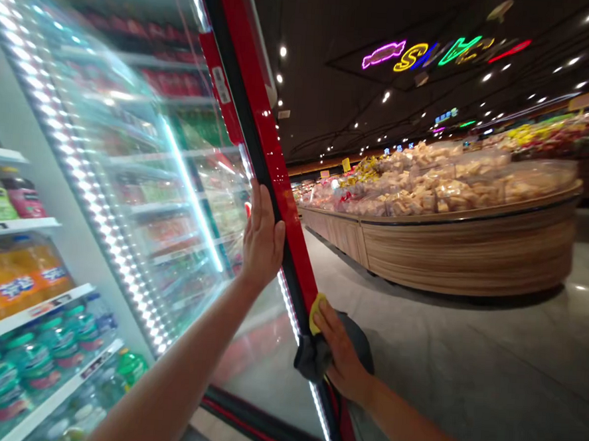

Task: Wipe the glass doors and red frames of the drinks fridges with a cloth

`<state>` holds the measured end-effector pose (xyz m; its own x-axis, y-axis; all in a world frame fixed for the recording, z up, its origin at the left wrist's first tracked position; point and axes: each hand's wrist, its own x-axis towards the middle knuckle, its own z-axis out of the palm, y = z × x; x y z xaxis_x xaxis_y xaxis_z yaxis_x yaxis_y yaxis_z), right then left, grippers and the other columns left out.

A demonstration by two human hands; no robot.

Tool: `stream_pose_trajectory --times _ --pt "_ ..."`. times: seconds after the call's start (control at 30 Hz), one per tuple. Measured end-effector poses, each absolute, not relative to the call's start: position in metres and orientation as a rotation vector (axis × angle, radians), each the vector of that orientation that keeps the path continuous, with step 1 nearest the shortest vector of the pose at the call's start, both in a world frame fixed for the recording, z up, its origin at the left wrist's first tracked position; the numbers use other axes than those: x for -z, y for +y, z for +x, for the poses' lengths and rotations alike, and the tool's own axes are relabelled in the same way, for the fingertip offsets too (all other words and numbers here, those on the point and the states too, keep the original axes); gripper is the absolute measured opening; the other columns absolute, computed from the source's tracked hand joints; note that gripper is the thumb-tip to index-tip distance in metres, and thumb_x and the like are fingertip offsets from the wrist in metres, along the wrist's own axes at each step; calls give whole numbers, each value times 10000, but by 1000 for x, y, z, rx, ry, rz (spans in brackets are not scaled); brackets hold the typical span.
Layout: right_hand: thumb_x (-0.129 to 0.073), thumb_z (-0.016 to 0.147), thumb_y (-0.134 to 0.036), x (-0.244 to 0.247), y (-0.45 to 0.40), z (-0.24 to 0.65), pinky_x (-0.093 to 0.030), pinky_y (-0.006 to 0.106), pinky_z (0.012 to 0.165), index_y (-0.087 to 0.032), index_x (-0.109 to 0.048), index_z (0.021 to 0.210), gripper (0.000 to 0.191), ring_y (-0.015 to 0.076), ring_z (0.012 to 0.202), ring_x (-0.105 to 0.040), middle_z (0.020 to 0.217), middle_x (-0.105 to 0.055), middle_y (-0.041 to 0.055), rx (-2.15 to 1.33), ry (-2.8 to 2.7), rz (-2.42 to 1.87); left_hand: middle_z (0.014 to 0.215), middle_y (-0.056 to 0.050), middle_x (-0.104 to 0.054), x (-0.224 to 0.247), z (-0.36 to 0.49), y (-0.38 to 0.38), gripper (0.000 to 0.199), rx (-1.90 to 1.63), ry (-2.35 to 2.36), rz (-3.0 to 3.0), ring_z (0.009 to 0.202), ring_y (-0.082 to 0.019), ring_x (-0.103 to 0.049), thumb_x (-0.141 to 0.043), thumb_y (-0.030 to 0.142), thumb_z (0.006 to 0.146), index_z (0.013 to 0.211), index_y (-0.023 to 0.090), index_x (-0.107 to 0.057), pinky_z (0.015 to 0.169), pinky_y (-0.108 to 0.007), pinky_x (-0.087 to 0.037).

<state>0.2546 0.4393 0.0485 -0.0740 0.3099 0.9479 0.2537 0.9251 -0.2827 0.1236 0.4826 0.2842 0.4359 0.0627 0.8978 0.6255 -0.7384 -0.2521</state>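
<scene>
A glass cooler door (294, 220) with a red and black frame stands swung open in front of me. My left hand (263, 245) lies flat against the inner side of its frame, fingers stretched upward and holding nothing. Lower down, my right hand (342, 356) grips a cleaning cloth (313, 356), dark grey with a yellow part. The yellow part is pressed to the red outer edge of the frame, while the dark part hangs over the black inner side. My right fingertips rest on the yellow part.
To the left, lit cooler shelves (34, 314) hold orange and green-capped bottles. A wood-panelled display island (452, 257) heaped with packaged goods curves across the right. A dark rounded object (359, 341) sits on the grey floor (465, 364) behind my right hand.
</scene>
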Motion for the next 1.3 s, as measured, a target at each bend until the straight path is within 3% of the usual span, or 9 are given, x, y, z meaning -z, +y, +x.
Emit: stream_pose_trajectory --times 0.17,0.3,0.43,0.57,0.7,0.8,0.9,1.03,1.3 --pt "-501 967 -248 -72 446 255 -228 582 1284 -488 -205 1596 735 249 1582 -168 1706 -172 -107 -149 -1629 -396 1720 -109 119 -227 118 460 705 1191 -696 -2179 1577 -289 60 -269 428 1071 1630 234 114 1291 -527 -85" --pt "-541 951 -291 6 435 256 -300 627 1245 -455 -286 1586 704 305 1577 -167 1688 -260 -68 -171 -1702 -350 1678 -118 262 -173 113 439 768 1084 -771 -2217 1543 -322 172 -322 395 1061 1608 246 198 1277 -580 -120" --pt "-551 931 -289 76 419 256 -387 588 1214 -396 -345 1581 690 333 1557 -221 1663 -338 -22 -182 -1758 -428 1658 -120 313 -150 117 436 782 1064 -842 -2166 1543 -321 186 -306 368 1060 1586 232 257 1277 -597 -89" --pt "-498 970 -315 30 432 252 -302 600 1250 -401 -329 1583 641 308 1557 -247 1689 -272 -33 -184 -1609 -455 1665 -160 283 -153 126 448 827 1099 -817 -2187 1546 -349 171 -338 378 1055 1572 205 283 1261 -635 -57" --pt "-482 984 -302 26 435 248 -268 575 1268 -426 -309 1584 637 279 1550 -280 1690 -270 -30 -219 -1477 -574 1695 -152 205 -150 129 457 818 1019 -741 -2324 1558 -338 132 -362 323 1041 1599 185 220 1274 -598 -91" --pt "-483 988 -323 110 416 240 -282 574 1257 -379 -300 1595 637 284 1551 -276 1693 -265 15 -268 -1478 -753 1721 -120 100 -117 116 450 728 916 -703 -2432 1570 -308 93 -353 268 1032 1641 183 37 1283 -552 -143" --pt "-609 938 -364 204 398 226 -324 625 1214 -316 -260 1609 758 327 1509 -355 1636 -360 97 -267 -1388 -973 1721 -123 -81 -56 87 430 660 761 -698 -2532 1586 -246 -64 -338 200 1025 1642 189 -104 1285 -480 -204" --pt "-630 924 -328 261 392 207 -337 647 1189 -328 -240 1604 784 327 1471 -410 1581 -413 112 -206 -1294 -1075 1658 -103 -327 22 53 404 653 655 -548 -2569 1561 -186 -229 -355 127 1003 1630 184 -183 1289 -413 -199" --pt "-550 951 -216 325 341 186 -341 591 1201 -404 -134 1626 816 281 1530 -326 1667 -323 46 -291 -1342 -1103 1632 -82 -378 64 63 396 660 839 -630 -2373 1530 -210 -321 -469 184 1003 1621 215 -240 1301 -403 -172"
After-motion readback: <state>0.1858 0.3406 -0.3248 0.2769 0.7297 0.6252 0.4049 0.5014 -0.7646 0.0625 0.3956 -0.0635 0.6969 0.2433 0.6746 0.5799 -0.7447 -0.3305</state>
